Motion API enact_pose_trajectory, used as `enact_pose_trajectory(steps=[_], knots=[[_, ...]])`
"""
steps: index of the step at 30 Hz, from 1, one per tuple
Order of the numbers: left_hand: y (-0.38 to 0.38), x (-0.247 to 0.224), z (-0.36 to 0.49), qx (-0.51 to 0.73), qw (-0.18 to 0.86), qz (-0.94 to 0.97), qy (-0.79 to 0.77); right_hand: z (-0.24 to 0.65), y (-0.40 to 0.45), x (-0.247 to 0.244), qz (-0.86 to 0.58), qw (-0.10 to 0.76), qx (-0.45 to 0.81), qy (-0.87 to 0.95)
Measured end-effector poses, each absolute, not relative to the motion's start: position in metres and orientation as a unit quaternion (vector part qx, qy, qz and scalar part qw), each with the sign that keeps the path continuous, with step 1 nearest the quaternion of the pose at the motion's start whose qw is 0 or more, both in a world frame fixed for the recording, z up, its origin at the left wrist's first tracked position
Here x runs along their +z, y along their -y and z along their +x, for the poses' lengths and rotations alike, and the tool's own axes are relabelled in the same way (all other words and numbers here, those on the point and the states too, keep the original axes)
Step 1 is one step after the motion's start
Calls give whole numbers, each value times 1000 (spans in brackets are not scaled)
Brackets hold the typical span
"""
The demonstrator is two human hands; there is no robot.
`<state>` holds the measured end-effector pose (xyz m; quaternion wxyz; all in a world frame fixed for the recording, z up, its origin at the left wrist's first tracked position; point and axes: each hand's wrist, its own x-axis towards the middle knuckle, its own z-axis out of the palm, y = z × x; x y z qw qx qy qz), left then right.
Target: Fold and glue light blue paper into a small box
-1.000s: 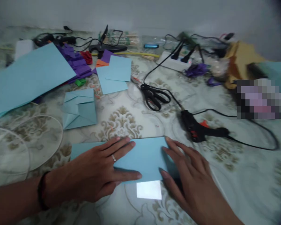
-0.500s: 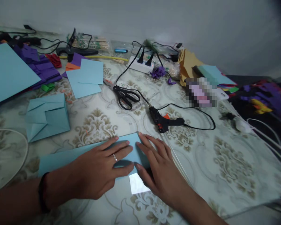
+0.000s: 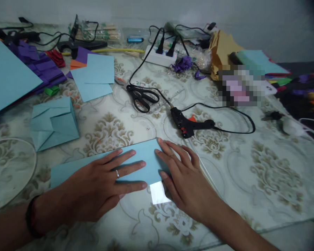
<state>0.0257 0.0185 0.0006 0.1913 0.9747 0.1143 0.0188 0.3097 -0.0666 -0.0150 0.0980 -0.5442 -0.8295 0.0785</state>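
Observation:
A long light-blue paper strip point(image 3: 143, 150) lies flat on the patterned tabletop point(image 3: 225, 216). My left hand point(image 3: 104, 184), with a ring and a dark wristband, rests on the strip with its fingers spread. At the strip's right end lies my right hand point(image 3: 181, 174), fingers apart, hiding part of that end. A small bright white patch point(image 3: 159, 192) shows just below the strip, beside my right thumb. Up to the left stands a folded light-blue paper piece point(image 3: 54, 123).
Black scissors point(image 3: 142, 97) and a black glue gun point(image 3: 188, 123) with a looping cable lie beyond my hands. Further back are a white power strip point(image 3: 161, 55), blue sheets point(image 3: 99, 69) and purple paper point(image 3: 47, 71). A pixelated object sits at the right.
The view has shifted, so most things sit slightly higher in it. My left hand has slid left along the strip, its fingers more spread. My right hand stays at the strip's right end.

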Motion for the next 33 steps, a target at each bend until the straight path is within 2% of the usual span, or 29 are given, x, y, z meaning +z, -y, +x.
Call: enact_pose_trajectory(steps=[23, 33], knots=[[25, 7, -45, 10, 177, 957, -230, 317, 67, -32, -514, 104, -10, 851], [71, 3, -91, 18, 98, 937, -335, 315, 70, -32, -518, 96, -7, 850]])
